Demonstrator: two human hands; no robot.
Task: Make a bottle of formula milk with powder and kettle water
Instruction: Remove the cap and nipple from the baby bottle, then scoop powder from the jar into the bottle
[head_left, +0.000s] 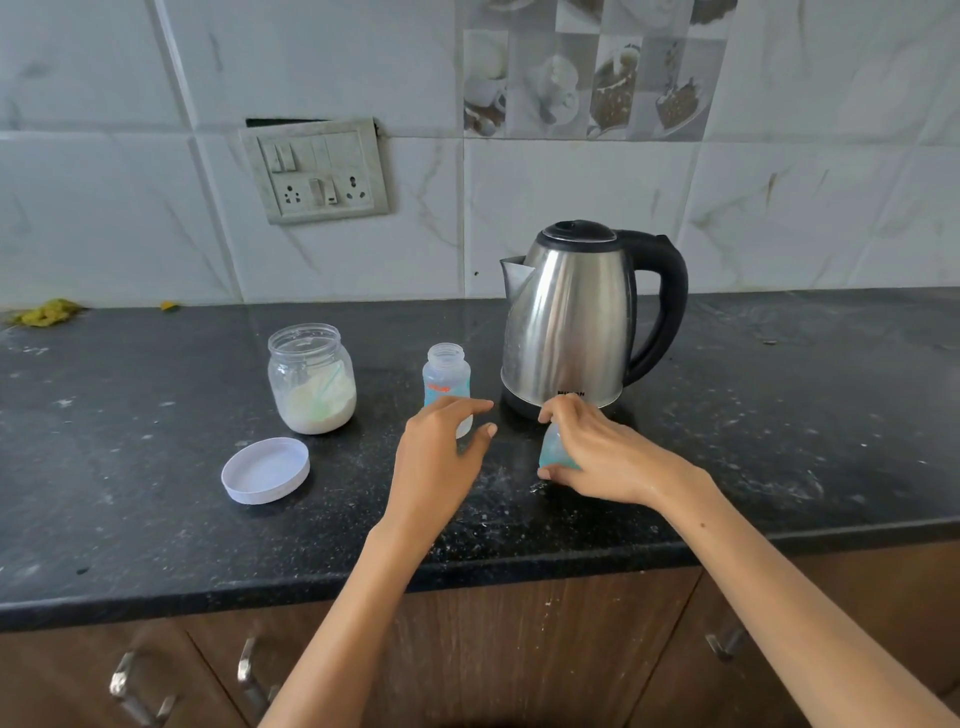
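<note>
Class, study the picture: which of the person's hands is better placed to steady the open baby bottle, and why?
The left hand: its fingers curl open right beside the baby bottle. The right hand is occupied, closed on the blue bottle cap near the kettle.

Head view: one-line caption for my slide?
Right hand holds bottle cap; left hand nears open bottle beside kettle.

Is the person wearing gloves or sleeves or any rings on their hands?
No gloves. The left hand and the right hand are both bare, and so are both forearms right down to the bottom of the picture, so no sleeves show. No rings, watch or bracelets can be seen. The nails that show are short with no bright polish.
</note>
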